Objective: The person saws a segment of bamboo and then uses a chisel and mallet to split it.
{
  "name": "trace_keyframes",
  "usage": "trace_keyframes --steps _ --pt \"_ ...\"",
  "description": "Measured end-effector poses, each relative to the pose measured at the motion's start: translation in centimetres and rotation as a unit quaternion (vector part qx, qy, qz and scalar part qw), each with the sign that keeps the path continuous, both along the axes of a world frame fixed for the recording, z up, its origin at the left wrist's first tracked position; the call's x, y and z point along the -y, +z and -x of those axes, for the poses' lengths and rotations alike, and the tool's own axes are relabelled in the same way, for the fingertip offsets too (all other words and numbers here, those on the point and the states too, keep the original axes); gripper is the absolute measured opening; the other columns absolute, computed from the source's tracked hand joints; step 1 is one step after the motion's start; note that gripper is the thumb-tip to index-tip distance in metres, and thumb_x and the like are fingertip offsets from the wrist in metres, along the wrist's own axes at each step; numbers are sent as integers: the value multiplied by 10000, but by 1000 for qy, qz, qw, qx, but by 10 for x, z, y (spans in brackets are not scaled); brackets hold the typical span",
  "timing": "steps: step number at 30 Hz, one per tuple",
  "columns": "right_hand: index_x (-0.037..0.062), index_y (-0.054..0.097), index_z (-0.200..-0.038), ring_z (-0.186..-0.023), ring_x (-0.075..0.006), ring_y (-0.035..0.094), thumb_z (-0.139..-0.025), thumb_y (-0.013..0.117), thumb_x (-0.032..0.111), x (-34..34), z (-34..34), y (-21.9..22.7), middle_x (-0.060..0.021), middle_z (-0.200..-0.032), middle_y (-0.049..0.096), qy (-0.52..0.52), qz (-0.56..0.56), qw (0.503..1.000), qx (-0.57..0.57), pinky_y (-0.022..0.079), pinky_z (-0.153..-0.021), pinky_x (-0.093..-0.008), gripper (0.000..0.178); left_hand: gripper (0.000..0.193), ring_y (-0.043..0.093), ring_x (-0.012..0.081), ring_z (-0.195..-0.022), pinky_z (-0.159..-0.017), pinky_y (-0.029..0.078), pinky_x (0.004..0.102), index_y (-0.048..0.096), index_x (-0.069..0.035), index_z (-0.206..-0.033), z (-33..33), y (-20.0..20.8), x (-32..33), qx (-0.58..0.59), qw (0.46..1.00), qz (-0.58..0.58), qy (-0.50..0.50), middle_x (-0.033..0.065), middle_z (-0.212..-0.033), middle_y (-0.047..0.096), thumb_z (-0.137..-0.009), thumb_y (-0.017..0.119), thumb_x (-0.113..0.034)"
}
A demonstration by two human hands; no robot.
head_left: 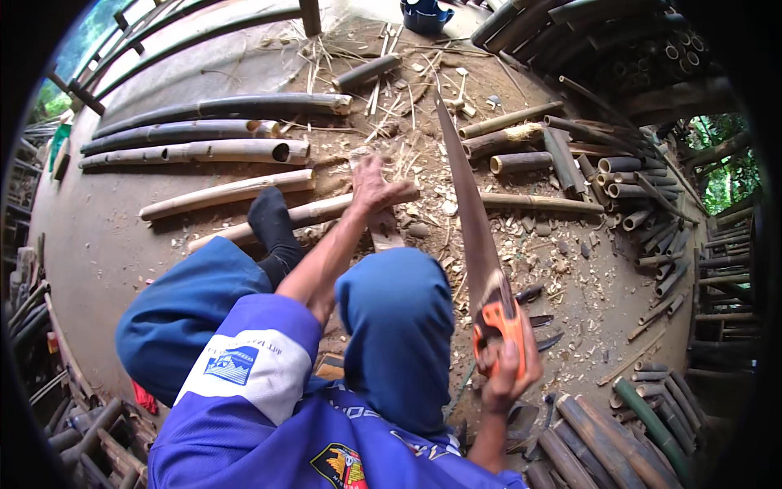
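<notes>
My right hand (507,368) is wrapped round the orange handle of a handsaw (472,212), whose long blade points up and away from me. No bamboo touches the blade that I can see. My left hand (375,187) reaches out over the right end of a pale bamboo pole (318,212), thumb stretched to the right and fingers apart. Whether its palm presses on the pole is hard to make out. Under that end of the pole lies a flat wooden board (385,232). My dark-socked foot (273,220) is against the pole, left of the hand.
Several cut bamboo lengths (212,152) lie at the left, with shorter pieces (521,163) at the right. Another pole (542,203) lies beyond the saw. Dark blades (547,340) rest near my right hand. Wood chips (521,261) litter the floor. Bamboo stacks (603,440) stand lower right.
</notes>
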State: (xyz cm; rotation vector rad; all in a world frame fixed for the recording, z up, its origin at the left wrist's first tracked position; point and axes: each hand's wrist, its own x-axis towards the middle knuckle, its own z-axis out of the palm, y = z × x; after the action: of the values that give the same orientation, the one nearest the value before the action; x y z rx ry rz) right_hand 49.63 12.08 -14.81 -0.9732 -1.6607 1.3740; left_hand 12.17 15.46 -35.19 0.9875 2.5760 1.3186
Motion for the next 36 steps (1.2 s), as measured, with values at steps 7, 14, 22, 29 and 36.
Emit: trace_keyframes --steps 7,14,22,29,36 --pt "-73 586 -1310 -515 -51 446 -987 524 243 38 -90 -36 -2 -685 545 -45 56 992 99 326 -472 -224 457 869 631 308 -1087 -822 589 493 360 60 -1347 -15 -11 109 465 562 -378 570 223 -1326 550 -738 872 -290" --pt "-47 624 -1273 -479 -35 416 -995 559 271 20 -115 -65 25 -634 518 -4 -51 984 172 294 -456 -216 426 822 672 296 -949 -798 610 437 468 68 -1283 28 -25 162 474 572 -344 575 193 -1224 627 -648 927 -180" --pt "-93 603 -1276 -1062 -288 666 -990 557 258 32 -80 -15 -212 -1161 689 74 -72 965 242 493 -942 -393 455 473 580 102 -835 -707 477 274 578 -58 -1171 53 190 183 132 828 -541 63 8 -926 611 -802 768 -284" --pt "-117 597 -1251 -1022 -232 631 -992 578 297 30 -76 -23 -180 -1115 682 71 -80 968 228 486 -914 -353 489 277 633 143 -694 -621 557 270 653 -30 -952 62 259 177 20 983 -171 -69 77 -827 671 -835 769 -252" --pt "-88 602 -1294 -1071 -299 667 -992 588 371 24 -76 -19 -206 -1162 695 51 -51 967 245 482 -957 -391 550 399 676 262 -993 -881 555 417 695 -117 -1114 44 46 145 -12 960 261 -102 117 -1075 698 -733 814 -134"
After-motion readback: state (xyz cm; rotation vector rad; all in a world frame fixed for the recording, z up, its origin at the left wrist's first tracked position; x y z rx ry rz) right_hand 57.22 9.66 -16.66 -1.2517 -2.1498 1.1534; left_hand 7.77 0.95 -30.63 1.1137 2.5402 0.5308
